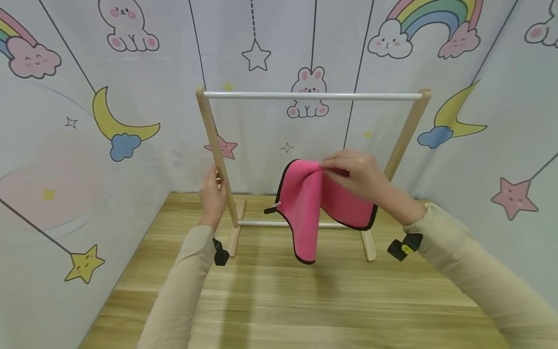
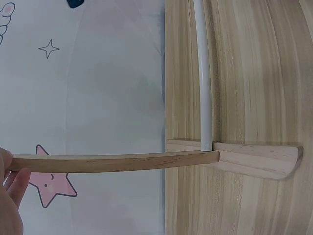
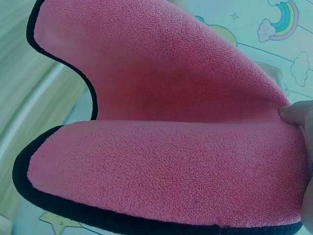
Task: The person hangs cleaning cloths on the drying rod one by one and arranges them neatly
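Cloth [image 1: 306,213] below top rail [image 1: 314,96]
Right fingers [image 1: 344,160] pinch the cloth, folds hanging downward; left fingers [image 2: 18,185] grip the left post [image 2: 107,163].

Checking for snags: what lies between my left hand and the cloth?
In the head view, the left post, held by your left hand; past it, a bare gap up to the cloth.

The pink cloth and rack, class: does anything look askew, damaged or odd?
Nothing stands out. The pink cloth hangs in uneven folds, as expected where the right hand pinches it, and the rack stands upright, its white top rail meeting both posts.
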### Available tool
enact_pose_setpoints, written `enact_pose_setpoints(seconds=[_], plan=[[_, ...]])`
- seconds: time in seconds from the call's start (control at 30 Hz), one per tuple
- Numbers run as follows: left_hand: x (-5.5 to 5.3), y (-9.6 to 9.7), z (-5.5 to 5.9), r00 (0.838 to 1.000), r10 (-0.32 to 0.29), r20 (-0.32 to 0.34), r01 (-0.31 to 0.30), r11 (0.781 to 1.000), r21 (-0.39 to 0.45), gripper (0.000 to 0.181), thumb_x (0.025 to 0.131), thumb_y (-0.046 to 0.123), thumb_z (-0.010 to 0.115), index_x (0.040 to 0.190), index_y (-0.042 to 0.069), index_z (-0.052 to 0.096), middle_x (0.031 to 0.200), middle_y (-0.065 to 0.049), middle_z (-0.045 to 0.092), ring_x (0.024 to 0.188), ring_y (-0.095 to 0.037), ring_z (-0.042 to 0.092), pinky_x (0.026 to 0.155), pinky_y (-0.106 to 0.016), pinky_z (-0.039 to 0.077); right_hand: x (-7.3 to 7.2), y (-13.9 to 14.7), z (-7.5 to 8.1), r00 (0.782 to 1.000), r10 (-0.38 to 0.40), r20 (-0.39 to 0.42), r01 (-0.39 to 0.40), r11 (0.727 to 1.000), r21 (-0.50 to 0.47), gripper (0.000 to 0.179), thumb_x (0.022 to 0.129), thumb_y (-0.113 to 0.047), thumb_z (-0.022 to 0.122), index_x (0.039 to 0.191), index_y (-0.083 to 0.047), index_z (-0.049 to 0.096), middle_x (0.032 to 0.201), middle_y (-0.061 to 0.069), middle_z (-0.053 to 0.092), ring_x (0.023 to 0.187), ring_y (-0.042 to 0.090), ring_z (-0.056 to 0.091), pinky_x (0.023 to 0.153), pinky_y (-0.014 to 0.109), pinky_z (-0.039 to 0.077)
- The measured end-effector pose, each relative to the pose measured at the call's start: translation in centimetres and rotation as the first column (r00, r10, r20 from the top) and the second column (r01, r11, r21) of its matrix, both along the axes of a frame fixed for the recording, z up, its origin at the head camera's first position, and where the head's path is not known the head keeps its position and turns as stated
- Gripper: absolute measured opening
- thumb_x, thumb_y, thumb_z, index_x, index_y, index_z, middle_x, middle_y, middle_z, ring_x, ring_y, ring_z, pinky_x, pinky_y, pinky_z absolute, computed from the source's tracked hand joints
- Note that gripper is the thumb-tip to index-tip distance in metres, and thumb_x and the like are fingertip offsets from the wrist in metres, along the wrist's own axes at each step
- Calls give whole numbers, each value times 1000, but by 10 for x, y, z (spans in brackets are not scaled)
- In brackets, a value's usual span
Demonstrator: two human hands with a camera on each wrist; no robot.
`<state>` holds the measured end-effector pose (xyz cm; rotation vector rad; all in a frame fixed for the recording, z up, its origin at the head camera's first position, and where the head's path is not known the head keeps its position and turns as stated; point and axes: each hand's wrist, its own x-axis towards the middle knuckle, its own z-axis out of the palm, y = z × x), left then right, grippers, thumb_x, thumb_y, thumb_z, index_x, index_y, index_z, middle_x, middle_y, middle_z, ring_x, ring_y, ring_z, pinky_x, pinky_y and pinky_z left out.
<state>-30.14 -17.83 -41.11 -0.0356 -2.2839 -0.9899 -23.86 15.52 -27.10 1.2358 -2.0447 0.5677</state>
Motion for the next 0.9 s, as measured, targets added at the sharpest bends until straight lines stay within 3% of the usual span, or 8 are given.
enact_pose_setpoints(seconds=[0.33,0.9], plan=[[0,0,2,999,-10,-33,10,1000,-11,44,87,-3,55,129,-1,43,105,-24,56,89,-33,60,72,-41,54,-6,-2,33,997,-33,-65,33,999,7,20,71,4,73,91,4,70,87,15,68,83,26,64,72,36,53],[0,-1,-1,999,-6,-38,5,1000,-26,44,86,-2,56,128,0,44,105,-24,57,89,-33,60,71,-41,54,-14,-6,69,982,-130,-135,130,991,-6,18,76,0,70,94,4,69,89,16,68,85,28,62,72,37,53]])
